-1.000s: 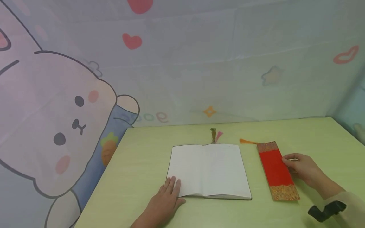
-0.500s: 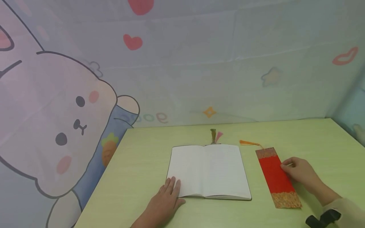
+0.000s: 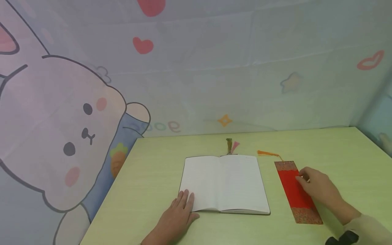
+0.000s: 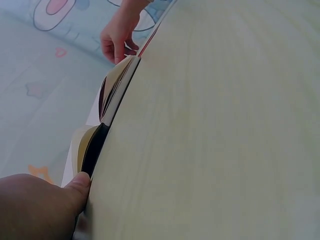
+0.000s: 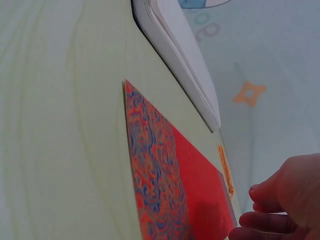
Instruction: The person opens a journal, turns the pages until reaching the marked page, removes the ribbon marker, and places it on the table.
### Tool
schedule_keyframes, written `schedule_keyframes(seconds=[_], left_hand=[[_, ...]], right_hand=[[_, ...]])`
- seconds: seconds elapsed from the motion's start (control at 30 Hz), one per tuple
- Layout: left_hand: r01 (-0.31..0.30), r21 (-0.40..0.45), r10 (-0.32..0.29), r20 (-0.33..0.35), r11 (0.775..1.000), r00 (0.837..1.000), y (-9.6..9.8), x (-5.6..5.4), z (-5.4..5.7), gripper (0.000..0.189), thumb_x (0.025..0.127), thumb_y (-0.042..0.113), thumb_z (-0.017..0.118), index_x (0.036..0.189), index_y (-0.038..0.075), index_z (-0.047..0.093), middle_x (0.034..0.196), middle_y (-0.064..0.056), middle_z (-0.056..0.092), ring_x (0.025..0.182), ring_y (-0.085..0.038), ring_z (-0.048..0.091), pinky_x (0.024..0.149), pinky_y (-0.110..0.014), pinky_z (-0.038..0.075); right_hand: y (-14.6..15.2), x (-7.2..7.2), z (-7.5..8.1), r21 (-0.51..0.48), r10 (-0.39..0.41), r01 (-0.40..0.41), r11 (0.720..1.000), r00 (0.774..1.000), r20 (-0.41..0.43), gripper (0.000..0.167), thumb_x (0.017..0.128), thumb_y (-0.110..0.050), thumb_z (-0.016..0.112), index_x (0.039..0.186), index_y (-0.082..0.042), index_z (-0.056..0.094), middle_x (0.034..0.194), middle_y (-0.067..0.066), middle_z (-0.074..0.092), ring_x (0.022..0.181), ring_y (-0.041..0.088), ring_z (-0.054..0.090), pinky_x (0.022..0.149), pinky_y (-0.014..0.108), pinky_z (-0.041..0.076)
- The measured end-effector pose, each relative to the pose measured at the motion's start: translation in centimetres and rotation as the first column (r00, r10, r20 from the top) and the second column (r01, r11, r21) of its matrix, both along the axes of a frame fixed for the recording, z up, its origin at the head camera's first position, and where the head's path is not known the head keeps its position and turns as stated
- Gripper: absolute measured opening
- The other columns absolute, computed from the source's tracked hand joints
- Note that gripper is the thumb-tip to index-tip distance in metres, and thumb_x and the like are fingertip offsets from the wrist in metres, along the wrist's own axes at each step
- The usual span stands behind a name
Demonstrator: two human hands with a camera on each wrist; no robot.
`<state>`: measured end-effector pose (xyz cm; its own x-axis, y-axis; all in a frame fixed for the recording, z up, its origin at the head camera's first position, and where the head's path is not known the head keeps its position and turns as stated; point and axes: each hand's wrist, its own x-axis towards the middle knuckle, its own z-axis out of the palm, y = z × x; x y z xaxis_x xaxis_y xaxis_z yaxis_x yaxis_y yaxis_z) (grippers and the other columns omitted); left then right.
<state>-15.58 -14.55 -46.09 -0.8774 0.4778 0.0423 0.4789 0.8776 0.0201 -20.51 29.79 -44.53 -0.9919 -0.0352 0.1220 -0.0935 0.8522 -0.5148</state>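
Observation:
An open notebook (image 3: 242,183) with blank white pages lies mid-table in the head view. My left hand (image 3: 175,217) rests on its lower left corner with straight fingers over the page; in the left wrist view the thumb (image 4: 79,186) touches the notebook's edge. To the right lies a large red bookmark (image 3: 294,190) with patterned bands at both ends and an orange tassel (image 3: 268,153) at its far end. My right hand (image 3: 321,187) hovers over the bookmark's right side, fingers loosely bent and holding nothing. The right wrist view shows those fingers (image 5: 265,222) above the red surface.
Green (image 3: 229,145) and pink tassels (image 3: 235,146) stick out past the notebook's far edge. The light green table (image 3: 159,146) ends at a printed cloth backdrop (image 3: 196,92) behind and at the left. A dark strap (image 3: 343,238) sits on the right sleeve.
The bookmark has come down flat and slightly nearer. My right hand has let go of it and shifted left over its surface. The left hand has stayed put.

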Motion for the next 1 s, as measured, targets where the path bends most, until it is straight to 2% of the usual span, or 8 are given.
schedule_keyframes(seconds=[0.13, 0.3, 0.5, 0.6, 0.7, 0.87, 1.0], left_hand=[[-0.008, 0.001, 0.008, 0.012, 1.000, 1.000, 0.0, 0.0, 0.0, 0.063, 0.098, 0.045, 0.039, 0.138, -0.003, 0.039, 0.142, -0.023, 0.036, 0.133, -0.035, 0.030, 0.101, -0.047, 0.034], [-0.009, 0.007, 0.008, 0.017, 1.000, 1.000, 0.1, 0.1, 0.2, 0.062, 0.097, 0.044, 0.039, 0.138, -0.003, 0.039, 0.142, -0.023, 0.036, 0.133, -0.035, 0.030, 0.101, -0.047, 0.034], [-0.009, 0.006, 0.009, 0.026, 1.000, 1.000, 0.1, 0.1, 0.3, 0.063, 0.098, 0.045, 0.038, 0.139, -0.003, 0.038, 0.143, -0.023, 0.035, 0.133, -0.035, 0.030, 0.102, -0.047, 0.034], [-0.007, 0.002, 0.007, 0.019, 1.000, 1.000, 0.0, 0.1, 0.2, 0.063, 0.098, 0.045, 0.038, 0.139, -0.003, 0.038, 0.142, -0.023, 0.036, 0.133, -0.035, 0.030, 0.102, -0.046, 0.034], [-0.006, -0.003, 0.006, 0.015, 1.000, 1.000, 0.0, 0.0, 0.1, 0.063, 0.098, 0.045, 0.037, 0.139, -0.003, 0.038, 0.143, -0.023, 0.035, 0.133, -0.035, 0.030, 0.102, -0.046, 0.034], [-0.010, -0.013, 0.011, 0.032, 1.000, 0.999, 0.0, 0.0, 0.1, 0.063, 0.098, 0.046, 0.035, 0.140, -0.003, 0.036, 0.144, -0.023, 0.033, 0.134, -0.035, 0.028, 0.103, -0.046, 0.032], [-0.009, -0.014, 0.010, 0.037, 1.000, 0.999, 0.1, 0.0, 0.1, 0.063, 0.098, 0.045, 0.035, 0.140, -0.003, 0.036, 0.144, -0.023, 0.033, 0.134, -0.036, 0.028, 0.103, -0.047, 0.032]], right_hand=[[-1.3, 0.3, 0.5, -0.001, 0.047, -0.047, 0.999, 0.997, -0.064, 0.017, 0.087, -0.012, 0.061, 0.096, 0.003, 0.060, 0.086, 0.008, 0.061, 0.073, 0.023, 0.054, 0.058, 0.034, 0.045], [-2.5, 0.7, 0.9, -0.004, 0.100, -0.101, 0.995, 0.990, -0.102, 0.019, 0.088, -0.014, 0.062, 0.100, 0.000, 0.061, 0.084, 0.004, 0.059, 0.071, 0.018, 0.050, 0.057, 0.032, 0.043], [-3.6, 0.9, 0.7, 0.029, 0.164, -0.162, 0.986, 0.970, -0.178, 0.019, 0.086, -0.014, 0.066, 0.100, -0.003, 0.062, 0.088, 0.001, 0.061, 0.073, 0.016, 0.054, 0.060, 0.034, 0.046], [-4.1, 0.9, 0.6, 0.059, 0.207, -0.199, 0.978, 0.960, -0.191, 0.026, 0.085, -0.020, 0.068, 0.103, -0.003, 0.062, 0.097, 0.006, 0.063, 0.084, 0.023, 0.059, 0.069, 0.042, 0.050], [-4.6, 1.0, 0.4, 0.071, 0.248, -0.239, 0.968, 0.952, -0.182, 0.035, 0.085, -0.031, 0.068, 0.108, -0.005, 0.062, 0.109, 0.009, 0.061, 0.101, 0.029, 0.057, 0.079, 0.048, 0.048], [-5.4, 1.1, -0.3, 0.114, 0.355, -0.338, 0.934, 0.913, -0.199, 0.054, 0.079, -0.045, 0.070, 0.118, -0.010, 0.059, 0.117, 0.004, 0.058, 0.110, 0.024, 0.052, 0.085, 0.045, 0.047], [-5.9, 1.0, -0.6, 0.153, 0.432, -0.409, 0.899, 0.884, -0.177, 0.070, 0.075, -0.056, 0.068, 0.127, -0.011, 0.054, 0.126, 0.003, 0.054, 0.115, 0.023, 0.049, 0.090, 0.044, 0.045]])
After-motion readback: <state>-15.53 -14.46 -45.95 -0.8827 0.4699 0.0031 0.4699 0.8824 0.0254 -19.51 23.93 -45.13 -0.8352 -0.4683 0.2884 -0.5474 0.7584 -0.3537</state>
